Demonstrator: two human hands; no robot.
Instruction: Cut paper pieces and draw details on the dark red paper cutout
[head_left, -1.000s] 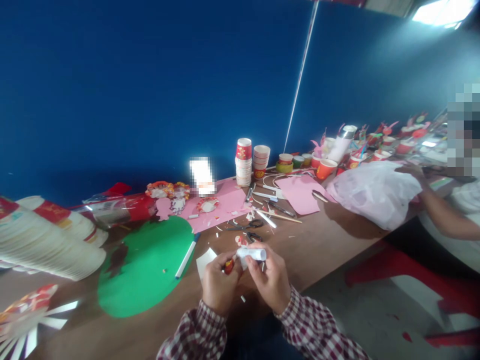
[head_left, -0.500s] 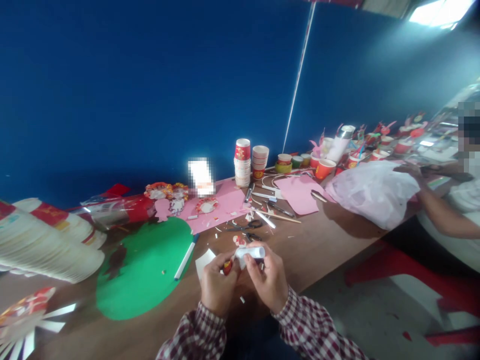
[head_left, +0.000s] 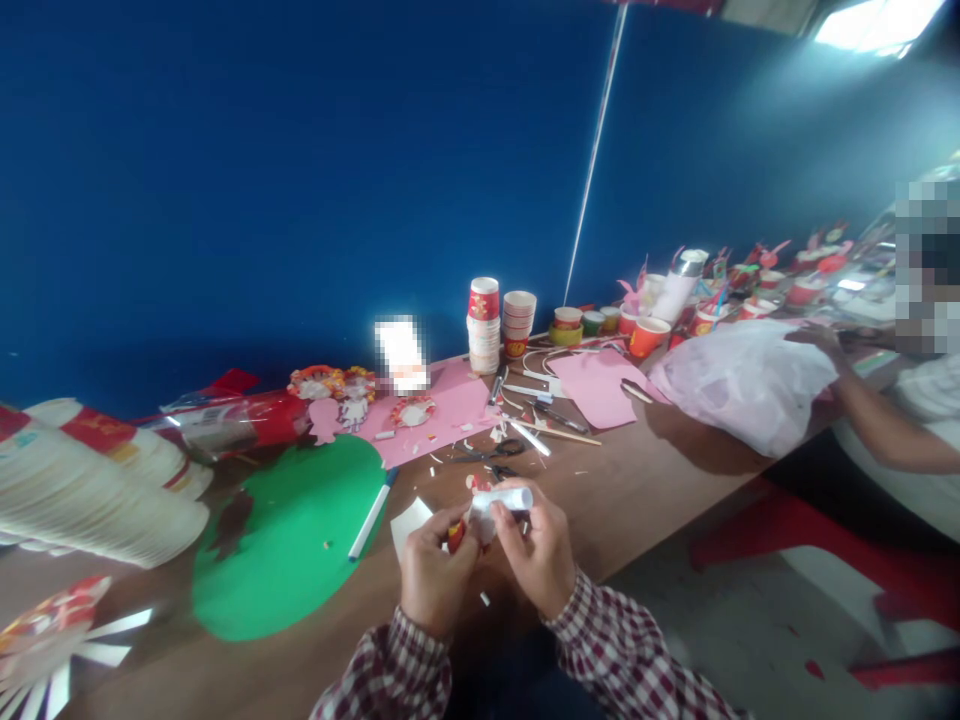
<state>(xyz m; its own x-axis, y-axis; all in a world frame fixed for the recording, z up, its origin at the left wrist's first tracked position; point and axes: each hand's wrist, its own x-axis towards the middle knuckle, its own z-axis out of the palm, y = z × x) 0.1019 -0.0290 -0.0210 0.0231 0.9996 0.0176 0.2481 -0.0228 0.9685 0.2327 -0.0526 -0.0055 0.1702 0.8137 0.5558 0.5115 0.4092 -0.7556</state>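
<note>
Both my hands are raised together over the near edge of the brown table (head_left: 645, 490). My left hand (head_left: 433, 572) is closed in a pinch on a small red piece (head_left: 456, 535). My right hand (head_left: 538, 557) is closed round a small white rolled paper tube (head_left: 504, 499), which lies across its fingertips. The two hands almost touch. Just beyond them on the table lie a white paper scrap (head_left: 409, 523), black scissors (head_left: 501, 451) and a white marker pen (head_left: 370, 520) at the edge of a green paper sheet (head_left: 289, 535).
Stacked paper cups (head_left: 487, 325) stand at the blue wall, with pink sheets (head_left: 448, 408) and pens before them. A pile of paper plates (head_left: 82, 475) is at the left. At the right another person's arm (head_left: 877, 420) rests by a white plastic bag (head_left: 739, 380); red stools stand below.
My hands have stayed together and drifted slightly; the white tube has tilted a little upward at its right end. The person at the right has shifted slightly.
</note>
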